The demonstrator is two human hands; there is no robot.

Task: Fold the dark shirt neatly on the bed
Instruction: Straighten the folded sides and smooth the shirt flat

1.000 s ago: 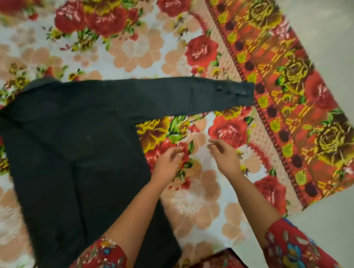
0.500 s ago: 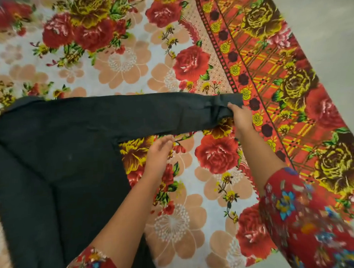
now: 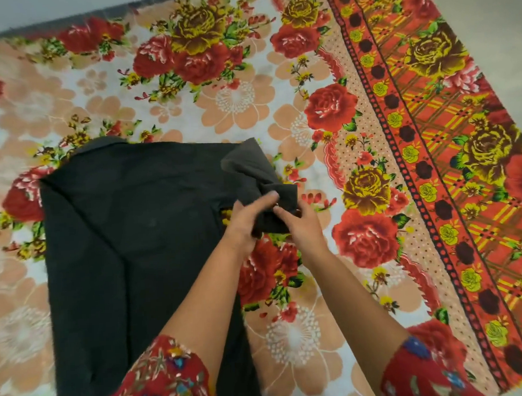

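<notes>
Dark shirt (image 3: 130, 248) spread flat on floral bed cover (image 3: 234, 103), body filling the 8 o'clock part of view, collar toward 11 o'clock. Sleeve (image 3: 252, 174) bunched and lifted near centre, pulled in toward shirt body. Left hand (image 3: 248, 216) closed on sleeve fabric, fingers laid over it. Right hand (image 3: 299, 223) just at 3 o'clock of left, fingers curled into same bunch, probably pinching the cuff end, partly hidden. Red floral sleeves (image 3: 160, 379) at 6 o'clock. Orange patterned border (image 3: 449, 165) at 3 o'clock.
</notes>
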